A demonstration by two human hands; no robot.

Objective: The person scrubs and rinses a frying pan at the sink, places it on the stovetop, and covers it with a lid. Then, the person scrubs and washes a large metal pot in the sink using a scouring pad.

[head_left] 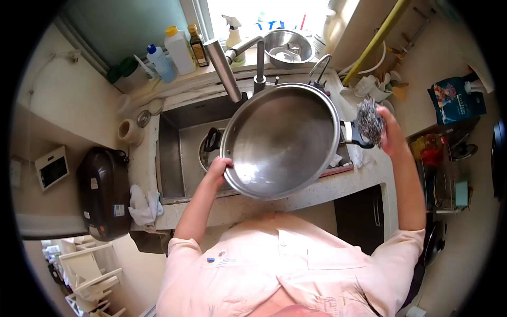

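Note:
A large round steel pan is held tilted over the sink and the counter edge, its inside facing me. My left hand grips the pan's rim at the lower left. At the right, my right hand is closed around a steel wool scrubber, beside the pan's black handle. The faucet rises just behind the pan's upper left. Partly hidden by the pan, a lid with a black knob lies in the sink.
Bottles and a steel bowl line the window ledge. A white cloth lies on the counter at left, near a dark brown appliance. A yellow pipe slants down at upper right. A rack stands at right.

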